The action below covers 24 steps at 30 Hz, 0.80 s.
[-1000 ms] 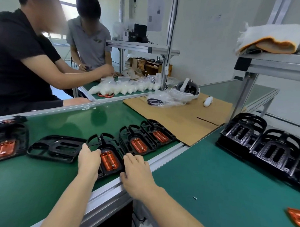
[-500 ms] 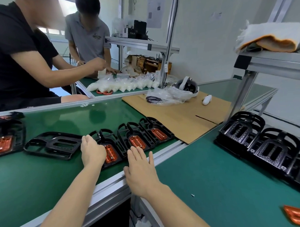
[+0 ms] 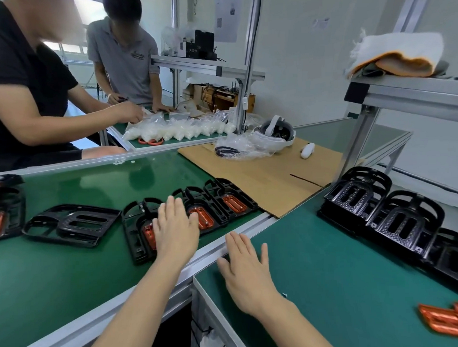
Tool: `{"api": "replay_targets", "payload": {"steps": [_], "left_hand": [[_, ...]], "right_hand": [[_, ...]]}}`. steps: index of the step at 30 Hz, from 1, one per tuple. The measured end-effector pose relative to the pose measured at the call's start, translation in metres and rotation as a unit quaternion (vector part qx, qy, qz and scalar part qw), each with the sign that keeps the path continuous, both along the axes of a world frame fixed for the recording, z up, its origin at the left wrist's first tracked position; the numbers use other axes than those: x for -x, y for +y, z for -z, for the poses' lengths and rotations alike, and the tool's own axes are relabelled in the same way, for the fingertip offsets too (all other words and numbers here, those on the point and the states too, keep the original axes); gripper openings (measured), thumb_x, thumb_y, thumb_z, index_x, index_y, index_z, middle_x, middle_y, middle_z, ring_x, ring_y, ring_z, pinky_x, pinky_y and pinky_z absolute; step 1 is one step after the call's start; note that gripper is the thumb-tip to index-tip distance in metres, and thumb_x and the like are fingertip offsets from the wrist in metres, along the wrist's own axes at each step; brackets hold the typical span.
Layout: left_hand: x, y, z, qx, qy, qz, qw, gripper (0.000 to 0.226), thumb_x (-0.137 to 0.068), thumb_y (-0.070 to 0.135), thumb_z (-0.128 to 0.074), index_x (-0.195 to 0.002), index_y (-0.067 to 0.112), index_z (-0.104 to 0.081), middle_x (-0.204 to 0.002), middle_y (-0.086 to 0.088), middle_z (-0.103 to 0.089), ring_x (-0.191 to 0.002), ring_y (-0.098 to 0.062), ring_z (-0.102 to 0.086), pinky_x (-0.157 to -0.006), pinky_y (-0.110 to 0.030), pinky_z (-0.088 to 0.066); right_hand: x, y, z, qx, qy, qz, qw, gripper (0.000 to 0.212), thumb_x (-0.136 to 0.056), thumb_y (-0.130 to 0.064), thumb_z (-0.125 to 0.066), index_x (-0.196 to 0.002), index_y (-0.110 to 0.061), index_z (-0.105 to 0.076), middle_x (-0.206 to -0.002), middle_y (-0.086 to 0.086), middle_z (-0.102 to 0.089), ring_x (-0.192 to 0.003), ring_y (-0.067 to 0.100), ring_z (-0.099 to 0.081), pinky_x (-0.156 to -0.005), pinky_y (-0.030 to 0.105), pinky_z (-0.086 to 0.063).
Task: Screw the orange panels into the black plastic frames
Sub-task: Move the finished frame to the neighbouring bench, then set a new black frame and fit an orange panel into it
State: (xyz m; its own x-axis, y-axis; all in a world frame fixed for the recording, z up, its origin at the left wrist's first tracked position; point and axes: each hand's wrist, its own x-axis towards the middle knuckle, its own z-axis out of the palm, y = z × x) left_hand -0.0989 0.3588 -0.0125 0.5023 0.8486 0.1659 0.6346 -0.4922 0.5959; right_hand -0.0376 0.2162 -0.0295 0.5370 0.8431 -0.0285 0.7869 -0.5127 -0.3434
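A row of black plastic frames with orange panels lies on the left green table. My left hand (image 3: 176, 230) rests flat, fingers straight, over the nearest fitted frame (image 3: 136, 228), hiding most of its orange panel (image 3: 149, 235). Two more fitted frames (image 3: 231, 199) lie to its right. An empty black frame (image 3: 68, 224) lies further left. My right hand (image 3: 248, 271) is open, palm down, at the near left edge of the right table, holding nothing. Loose orange panels (image 3: 448, 321) lie at the lower right. Several empty black frames (image 3: 395, 217) stand stacked along the right table.
A cardboard sheet (image 3: 261, 172) lies behind the frames, with a white headset (image 3: 276, 134), a plastic bag and a small white object on it. Two people work at the far table among white bags (image 3: 177, 129). A metal shelf post (image 3: 359, 142) rises at right. Aluminium rails edge both tables.
My left hand has slid right over the fitted frame and its fingers have straightened. My right hand has moved right, from the rail onto the edge of the right table.
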Motion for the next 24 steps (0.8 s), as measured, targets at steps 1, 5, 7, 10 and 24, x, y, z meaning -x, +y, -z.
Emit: {"api": "replay_targets", "payload": {"steps": [1,5,7,10,24], "left_hand": [[-0.004,-0.009,0.000,-0.002,-0.005,0.022,1.000,0.057,-0.103,0.034,-0.024,-0.153,0.013,-0.005,-0.160,-0.002,0.006,-0.147,-0.019,0.007,-0.117,-0.040,0.003],[-0.026,-0.045,0.001,-0.017,-0.002,0.107,0.994,0.056,-0.103,0.035,-0.022,-0.153,0.018,-0.002,-0.160,0.002,0.008,-0.147,-0.016,0.009,-0.117,-0.038,0.005],[-0.039,-0.065,0.003,-0.027,0.006,0.149,0.989,0.056,-0.103,0.034,-0.022,-0.152,0.019,-0.001,-0.160,0.003,0.008,-0.146,-0.015,0.009,-0.117,-0.037,0.006],[-0.058,-0.096,0.004,-0.032,0.012,0.208,0.977,0.055,-0.103,0.033,-0.023,-0.152,0.021,-0.002,-0.160,0.004,0.008,-0.146,-0.015,0.010,-0.117,-0.036,0.006],[-0.162,-0.226,-0.006,-0.157,0.007,0.406,0.900,0.053,-0.102,0.032,-0.033,-0.151,0.025,-0.015,-0.160,0.005,-0.002,-0.147,-0.016,0.004,-0.117,-0.042,0.004]], "right_hand": [[-0.003,-0.007,0.001,-0.002,0.000,0.012,1.000,0.057,-0.106,-0.037,-0.018,-0.156,-0.019,0.003,-0.163,-0.007,0.008,-0.148,0.011,0.015,-0.115,0.045,0.018],[-0.020,-0.040,0.002,-0.013,-0.008,0.075,0.997,0.058,-0.105,-0.039,-0.017,-0.155,-0.020,0.004,-0.162,-0.009,0.009,-0.147,0.009,0.016,-0.113,0.045,0.020],[-0.031,-0.061,0.000,-0.008,-0.023,0.112,0.993,0.058,-0.105,-0.040,-0.016,-0.155,-0.020,0.006,-0.162,-0.009,0.011,-0.147,0.009,0.017,-0.113,0.046,0.020],[-0.046,-0.095,-0.004,-0.013,-0.038,0.166,0.985,0.058,-0.105,-0.041,-0.016,-0.155,-0.021,0.006,-0.162,-0.010,0.012,-0.147,0.008,0.018,-0.113,0.046,0.020],[-0.114,-0.219,-0.033,-0.034,-0.088,0.342,0.935,0.057,-0.105,-0.039,-0.021,-0.155,-0.020,-0.001,-0.163,-0.007,0.002,-0.149,0.010,0.008,-0.115,0.052,0.013]]}}
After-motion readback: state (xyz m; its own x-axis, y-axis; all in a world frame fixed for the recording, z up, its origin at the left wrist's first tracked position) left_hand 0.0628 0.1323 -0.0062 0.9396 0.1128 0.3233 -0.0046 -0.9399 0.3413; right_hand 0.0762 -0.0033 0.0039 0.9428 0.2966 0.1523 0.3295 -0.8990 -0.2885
